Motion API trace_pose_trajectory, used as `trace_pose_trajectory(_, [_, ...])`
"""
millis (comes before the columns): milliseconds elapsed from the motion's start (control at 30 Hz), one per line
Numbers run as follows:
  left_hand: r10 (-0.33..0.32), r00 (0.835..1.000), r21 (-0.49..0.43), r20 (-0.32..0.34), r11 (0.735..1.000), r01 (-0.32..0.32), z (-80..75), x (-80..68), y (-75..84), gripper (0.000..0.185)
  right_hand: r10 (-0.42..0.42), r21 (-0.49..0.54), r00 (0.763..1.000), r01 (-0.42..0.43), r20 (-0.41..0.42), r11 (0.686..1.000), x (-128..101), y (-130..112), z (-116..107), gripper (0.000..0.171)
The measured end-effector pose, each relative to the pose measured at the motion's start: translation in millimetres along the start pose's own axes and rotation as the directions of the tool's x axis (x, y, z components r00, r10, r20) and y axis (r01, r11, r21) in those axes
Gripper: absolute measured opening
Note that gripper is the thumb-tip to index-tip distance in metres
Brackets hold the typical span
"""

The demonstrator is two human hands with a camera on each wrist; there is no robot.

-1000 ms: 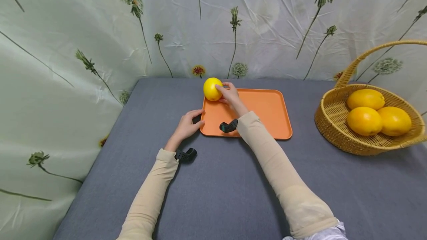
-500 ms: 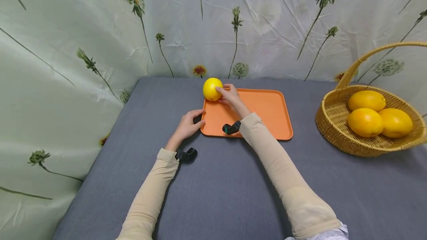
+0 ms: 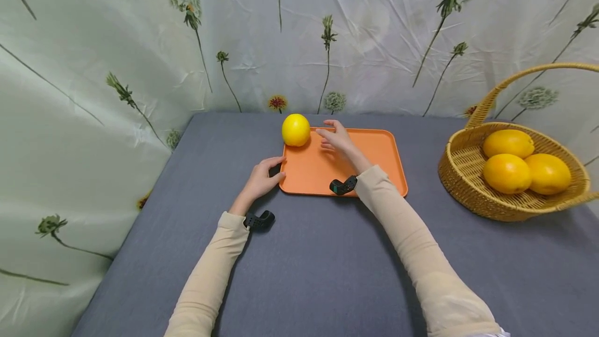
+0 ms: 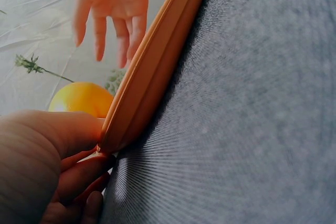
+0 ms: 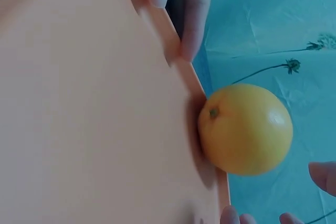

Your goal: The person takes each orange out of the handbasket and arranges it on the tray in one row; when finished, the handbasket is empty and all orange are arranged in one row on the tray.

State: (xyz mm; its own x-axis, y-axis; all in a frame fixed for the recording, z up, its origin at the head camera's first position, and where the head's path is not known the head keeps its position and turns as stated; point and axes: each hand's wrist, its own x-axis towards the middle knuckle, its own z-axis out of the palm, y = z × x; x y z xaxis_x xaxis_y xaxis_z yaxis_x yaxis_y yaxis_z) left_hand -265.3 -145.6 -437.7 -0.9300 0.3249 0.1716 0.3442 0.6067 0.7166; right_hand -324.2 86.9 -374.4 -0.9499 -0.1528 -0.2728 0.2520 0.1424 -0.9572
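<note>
I see the round yellow fruit (image 3: 296, 130) apart from, just left of, the right hand (image 3: 339, 139) — fingers loose, empty — while the left hand (image 3: 260, 179), fingers unclenched, touches the orange tray (image 3: 309, 170)

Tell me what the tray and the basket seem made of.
Tray: probably smooth, matte plastic, judging by its even orange color and thin raised rim.

Basket: woven wicker or rattan, perhaps a synthetic imitation, with slight sheen; the interlaced strands show along its wall.
</note>
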Motion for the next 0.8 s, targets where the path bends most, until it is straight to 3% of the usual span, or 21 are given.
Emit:
trace_pose_trajectory(133, [-0.007, 1.0, 0.002, -0.001, 1.0, 0.007, 0.5, -0.9, 0.4, 0.047, -0.041, -0.032, 0.999, 0.04, -0.018, 0.999, -6.3, 2.5, -10.7, 0.059])
trace_pose_trajectory(367, [0.003, 1.0, 0.015, -0.001, 1.0, -0.003, -0.2, -0.7, 0.5, 0.048, -0.126, 0.018, 0.992, 0.126, -0.024, 0.992, -20.1, 2.9, -30.1, 0.057])
trace_pose_trajectory(800, [-0.004, 1.0, 0.004, 0.001, 1.0, 0.004, -0.5, -1.2, 2.8, 0.048, -0.16, -0.008, 0.987, 0.16, -0.017, 0.987, -57.6, 6.6, -65.2, 0.056])
